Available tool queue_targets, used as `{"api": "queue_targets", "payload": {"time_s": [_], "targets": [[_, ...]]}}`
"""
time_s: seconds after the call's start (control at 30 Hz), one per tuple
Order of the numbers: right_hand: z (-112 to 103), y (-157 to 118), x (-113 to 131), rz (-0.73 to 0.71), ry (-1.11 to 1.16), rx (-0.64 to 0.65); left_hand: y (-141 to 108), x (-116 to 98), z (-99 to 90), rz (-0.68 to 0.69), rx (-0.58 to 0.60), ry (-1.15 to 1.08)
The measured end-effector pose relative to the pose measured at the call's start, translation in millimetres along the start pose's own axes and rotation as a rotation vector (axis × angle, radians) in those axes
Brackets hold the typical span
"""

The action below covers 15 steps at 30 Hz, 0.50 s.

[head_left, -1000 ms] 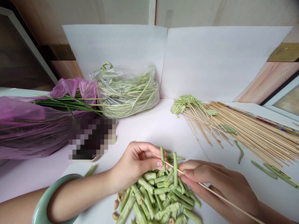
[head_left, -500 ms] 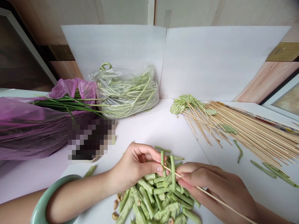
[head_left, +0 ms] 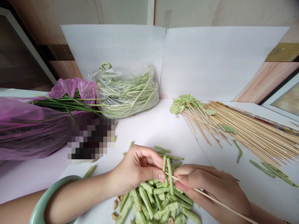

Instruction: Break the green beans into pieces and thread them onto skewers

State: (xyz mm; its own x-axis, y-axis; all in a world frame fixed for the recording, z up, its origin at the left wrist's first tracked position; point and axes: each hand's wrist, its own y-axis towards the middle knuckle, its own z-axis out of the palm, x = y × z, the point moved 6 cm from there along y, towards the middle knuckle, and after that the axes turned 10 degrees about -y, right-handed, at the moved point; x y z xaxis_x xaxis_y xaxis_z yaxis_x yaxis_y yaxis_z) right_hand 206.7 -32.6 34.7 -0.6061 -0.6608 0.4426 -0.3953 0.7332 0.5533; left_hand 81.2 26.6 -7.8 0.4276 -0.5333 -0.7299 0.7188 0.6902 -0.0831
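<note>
My right hand [head_left: 212, 186] is closed around a thin bamboo skewer [head_left: 225, 204], gripping it near its tip end. Two short pieces of green bean are crosswise on the skewer, side by side. Between the thumb and fingers of my left hand [head_left: 140, 169] is the outer bean piece [head_left: 164, 161]. The second bean piece [head_left: 171, 182] sits just right of it, close to my right fingertips. Beneath both hands lies a heap of cut bean pieces [head_left: 146, 199], partly covered by them. A green bangle [head_left: 42, 199] circles my left forearm.
Loose skewers [head_left: 254, 130] lie at the right, beside a stack of skewered beans [head_left: 187, 102]. A clear bag of long beans [head_left: 128, 93] stands at the back. Purple bags [head_left: 21, 133] with green stalks and a blurred-out dark object [head_left: 93, 140] are at the left.
The two bean pieces on the skewer are now closer together. My left hand has shifted slightly right and down, and my right hand slightly left.
</note>
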Motion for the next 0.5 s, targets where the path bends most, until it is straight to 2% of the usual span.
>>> {"api": "queue_targets", "payload": {"time_s": [0.13, 0.27, 0.5], "targets": [[-3, 3, 5, -0.029, -0.04, -0.061, 0, 1, -1.8, -0.007, -0.013, 0.037], [-4, 1, 2, -0.004, -0.044, -0.065, 1, -1, -2.2, 0.013, -0.008, 0.028], [-4, -7, -14, 0.161, 0.024, -0.101, 3, -3, -5.1, 0.016, -0.026, 0.017]]}}
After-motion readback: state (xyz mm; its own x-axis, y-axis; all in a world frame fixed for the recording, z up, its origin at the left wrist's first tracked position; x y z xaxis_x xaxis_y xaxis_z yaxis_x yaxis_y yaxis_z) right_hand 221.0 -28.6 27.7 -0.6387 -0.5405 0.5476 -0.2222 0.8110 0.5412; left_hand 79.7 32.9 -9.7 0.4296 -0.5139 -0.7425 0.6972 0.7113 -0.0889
